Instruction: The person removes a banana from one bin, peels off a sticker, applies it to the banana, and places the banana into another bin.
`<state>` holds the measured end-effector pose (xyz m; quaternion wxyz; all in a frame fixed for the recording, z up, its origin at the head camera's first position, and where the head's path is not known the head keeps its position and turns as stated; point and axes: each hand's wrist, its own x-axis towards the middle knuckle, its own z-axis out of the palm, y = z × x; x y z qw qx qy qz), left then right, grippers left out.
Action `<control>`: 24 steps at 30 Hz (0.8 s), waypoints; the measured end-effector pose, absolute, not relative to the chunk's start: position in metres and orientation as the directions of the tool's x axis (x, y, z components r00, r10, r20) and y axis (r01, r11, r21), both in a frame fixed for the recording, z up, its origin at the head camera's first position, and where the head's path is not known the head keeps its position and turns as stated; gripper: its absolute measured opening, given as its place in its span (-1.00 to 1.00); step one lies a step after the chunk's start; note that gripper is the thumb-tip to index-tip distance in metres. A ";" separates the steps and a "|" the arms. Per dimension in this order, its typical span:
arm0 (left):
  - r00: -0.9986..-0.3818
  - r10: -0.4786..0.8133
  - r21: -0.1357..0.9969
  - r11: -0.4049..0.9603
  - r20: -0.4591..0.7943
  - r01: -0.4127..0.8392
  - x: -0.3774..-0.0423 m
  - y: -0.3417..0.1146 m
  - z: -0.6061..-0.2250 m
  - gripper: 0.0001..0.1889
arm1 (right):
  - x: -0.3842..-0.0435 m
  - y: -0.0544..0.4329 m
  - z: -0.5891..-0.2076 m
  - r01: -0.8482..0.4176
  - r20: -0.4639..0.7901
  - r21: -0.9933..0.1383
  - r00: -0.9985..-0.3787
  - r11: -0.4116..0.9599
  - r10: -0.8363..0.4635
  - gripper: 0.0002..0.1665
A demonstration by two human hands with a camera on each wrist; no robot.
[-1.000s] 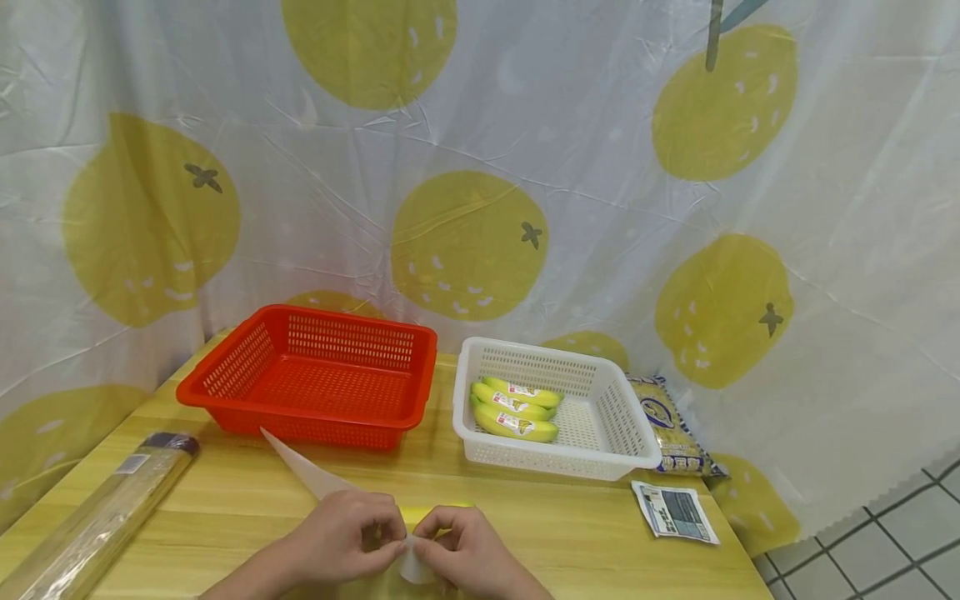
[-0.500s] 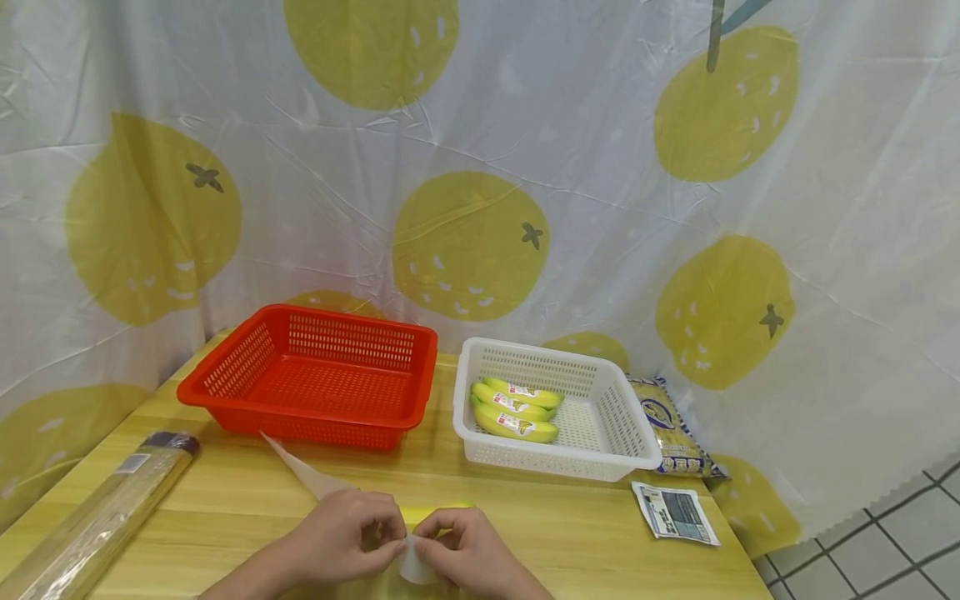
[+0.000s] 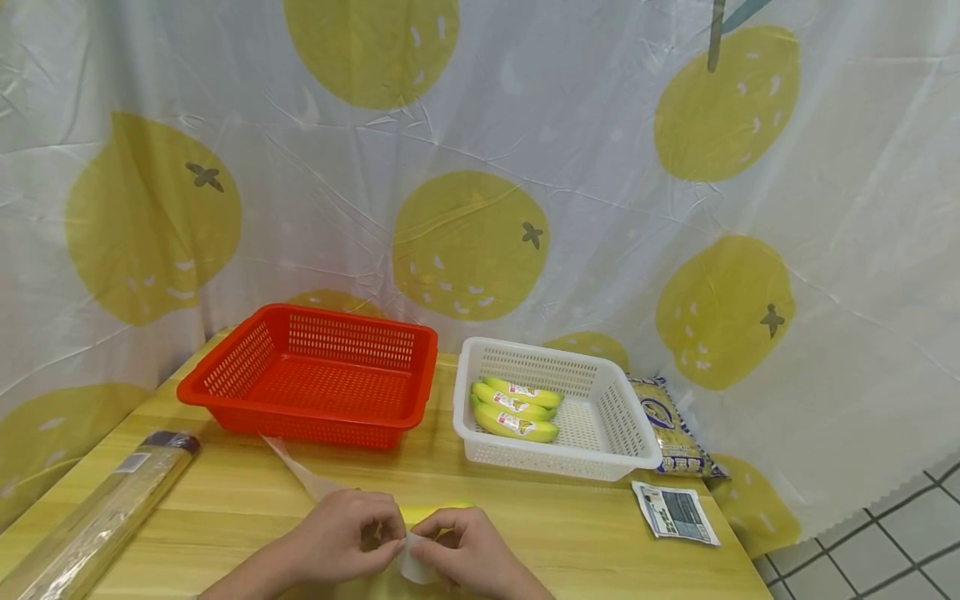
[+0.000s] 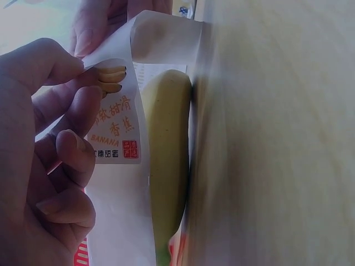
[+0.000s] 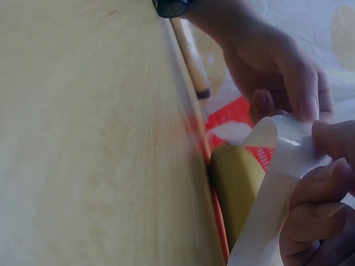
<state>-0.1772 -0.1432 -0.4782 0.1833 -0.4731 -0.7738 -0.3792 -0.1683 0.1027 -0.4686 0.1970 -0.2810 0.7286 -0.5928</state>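
In the head view my left hand (image 3: 345,533) and right hand (image 3: 472,550) meet near the table's front edge. Between thumb and fingers, each pinches a white label strip (image 3: 415,568). The left wrist view shows a printed banana label (image 4: 116,130) on this strip, by my left fingers (image 4: 77,155). One part of the strip bends away past the fingertips; another tail (image 3: 296,468) slants toward the red basket. A single yellow banana (image 4: 169,149) lies on the table just beyond the hands, mostly hidden by them in the head view.
A red plastic basket (image 3: 416,392) stands back left. Three labelled bananas (image 3: 517,427) lie in the white basket (image 3: 547,467). Farther right are a yellow printed bag (image 3: 667,429) and a small packet (image 3: 675,512). A long clear-wrapped roll (image 3: 105,517) lies at left.
The strip's tail near the red basket has dropped and turned slightly, looking narrower. The piece between my fingertips has shifted a little. Both hands stay almost in place.
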 end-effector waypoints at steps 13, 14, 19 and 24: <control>-0.528 0.595 0.449 0.292 0.605 0.844 -0.174 -0.142 -0.473 -0.68 | -0.169 0.104 -0.468 -0.225 0.081 -0.965 -0.746 0.135 -0.661 -0.78; -0.519 0.598 0.442 0.287 0.611 0.850 -0.174 -0.142 -0.472 -0.69 | -0.169 0.104 -0.468 -0.224 0.081 -0.965 -0.743 0.133 -0.664 -0.79; -0.511 0.606 0.437 0.281 0.610 0.854 -0.174 -0.142 -0.473 -0.69 | -0.168 0.105 -0.468 -0.205 0.065 -0.970 -0.736 0.130 -0.674 -0.80; -0.518 0.606 0.436 0.292 0.604 0.851 -0.174 -0.143 -0.474 -0.69 | -0.168 0.105 -0.466 -0.207 0.059 -0.968 -0.740 0.144 -0.670 -0.81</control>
